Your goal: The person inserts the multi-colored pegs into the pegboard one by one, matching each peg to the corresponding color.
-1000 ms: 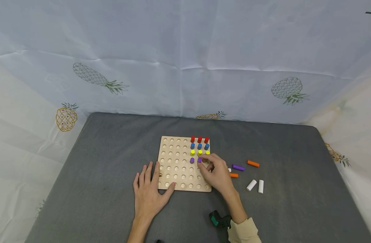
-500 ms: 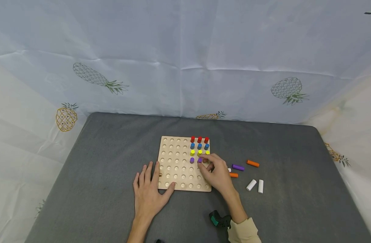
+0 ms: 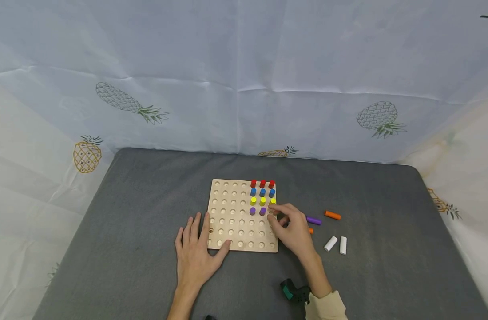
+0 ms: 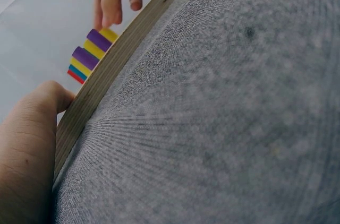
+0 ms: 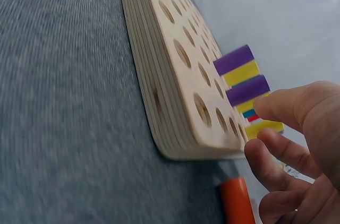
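Note:
A square wooden pegboard [image 3: 230,189] lies on the grey table. Red pegs [image 3: 263,183], blue pegs [image 3: 262,192] and yellow pegs [image 3: 263,201] stand in its three far rows at the right, three in each. Two purple pegs [image 3: 262,211] stand upright in the row nearer the person. My left hand [image 3: 196,255] rests spread at the board's left front corner, thumb on its front edge. Over the board's right edge is my right hand [image 3: 293,231], fingers loosely bent and apart. Nothing shows between those fingers, which are near a purple peg [image 5: 248,91] in the right wrist view.
Right of the board lie a loose purple peg [image 3: 314,221], an orange peg [image 3: 332,215], another orange peg [image 5: 237,200] partly behind my right hand, and two white pegs [image 3: 330,243]. A black and green device [image 3: 295,291] is beside my right forearm. Patterned cloth [image 3: 236,120] hangs behind the table.
My right hand has let go of the second purple peg, which stays upright in its hole, and has shifted slightly right. The left hand has not moved.

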The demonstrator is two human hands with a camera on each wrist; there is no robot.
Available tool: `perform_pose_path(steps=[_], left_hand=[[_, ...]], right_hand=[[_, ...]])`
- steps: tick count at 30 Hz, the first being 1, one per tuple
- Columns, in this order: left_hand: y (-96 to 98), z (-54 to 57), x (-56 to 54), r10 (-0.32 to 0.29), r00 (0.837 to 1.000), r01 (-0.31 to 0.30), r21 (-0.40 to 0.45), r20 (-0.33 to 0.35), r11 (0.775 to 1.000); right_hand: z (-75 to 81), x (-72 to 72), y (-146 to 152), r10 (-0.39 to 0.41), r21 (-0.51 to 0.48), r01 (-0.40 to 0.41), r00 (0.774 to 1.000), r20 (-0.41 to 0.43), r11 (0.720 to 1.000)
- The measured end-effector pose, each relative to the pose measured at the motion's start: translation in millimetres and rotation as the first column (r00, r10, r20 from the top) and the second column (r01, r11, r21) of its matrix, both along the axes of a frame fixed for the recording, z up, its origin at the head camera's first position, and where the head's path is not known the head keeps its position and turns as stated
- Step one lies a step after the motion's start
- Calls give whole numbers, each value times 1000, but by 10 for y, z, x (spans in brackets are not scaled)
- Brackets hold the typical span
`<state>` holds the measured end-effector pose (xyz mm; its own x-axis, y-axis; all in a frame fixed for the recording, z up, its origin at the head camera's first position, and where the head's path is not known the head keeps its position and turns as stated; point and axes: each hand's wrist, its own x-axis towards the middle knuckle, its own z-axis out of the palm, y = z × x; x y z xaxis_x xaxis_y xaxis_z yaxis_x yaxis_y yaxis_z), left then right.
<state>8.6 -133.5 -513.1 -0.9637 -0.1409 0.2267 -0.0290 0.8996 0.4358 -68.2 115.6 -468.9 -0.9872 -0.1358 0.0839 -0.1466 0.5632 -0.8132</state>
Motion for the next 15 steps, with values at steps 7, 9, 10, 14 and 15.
perform_pose_path(steps=[7, 9, 10, 14, 15], left_hand=[[-2, 2, 3, 3, 1000, -3, 2, 15, 1000], [-4, 0, 2, 4, 1000, -4, 1, 16, 1000], [-5, -1, 2, 4, 1000, -4, 0, 16, 1000], [-7, 2, 5, 5, 1000, -5, 0, 12, 1000], [-8, 3, 5, 5, 1000, -5, 0, 10, 1000]], right_hand=[[14, 21, 134, -51, 48, 51, 999, -8, 998], [9, 27, 176, -60, 53, 61, 998, -13, 997], [10, 30, 196, -66, 56, 67, 998, -17, 996], [14, 36, 265, -89, 71, 91, 996, -31, 993], [16, 36, 281, -94, 77, 96, 995, -33, 992]])
